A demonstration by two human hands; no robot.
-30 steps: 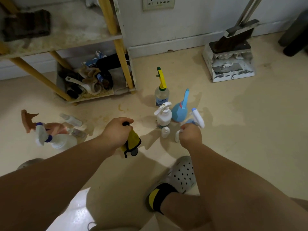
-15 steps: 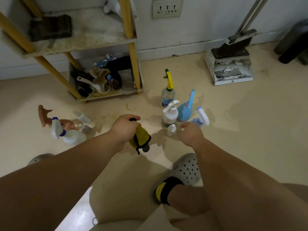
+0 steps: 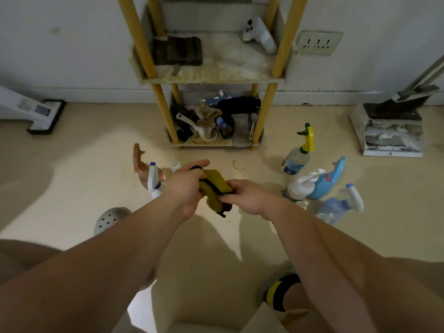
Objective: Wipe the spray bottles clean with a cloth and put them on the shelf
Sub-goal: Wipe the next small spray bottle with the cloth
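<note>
Both hands hold a yellow cloth with black trim [image 3: 215, 188] above the floor. My left hand [image 3: 186, 186] grips its upper end and my right hand [image 3: 245, 197] pinches its lower end. To the right stand several spray bottles: a clear one with a yellow-green trigger [image 3: 298, 155], a white pump bottle [image 3: 301, 186], a blue one [image 3: 329, 181] and a pale blue one with a white trigger [image 3: 341, 205]. Left of my hands are a brown-trigger bottle [image 3: 141, 167] and a white-trigger bottle [image 3: 155, 183]. The yellow-legged shelf [image 3: 211, 78] stands ahead.
The shelf's bottom tier [image 3: 216, 121] is full of clutter; its middle tier holds a dark cloth [image 3: 177, 50] and a white object [image 3: 259, 36]. A dustpan with brush [image 3: 391, 131] sits at right, a floor cleaner head [image 3: 40, 114] at left. My feet are below.
My right hand left the bottles on the right and came over to take hold of the cloth. The view swung left and up, bringing the shelf to the centre.
</note>
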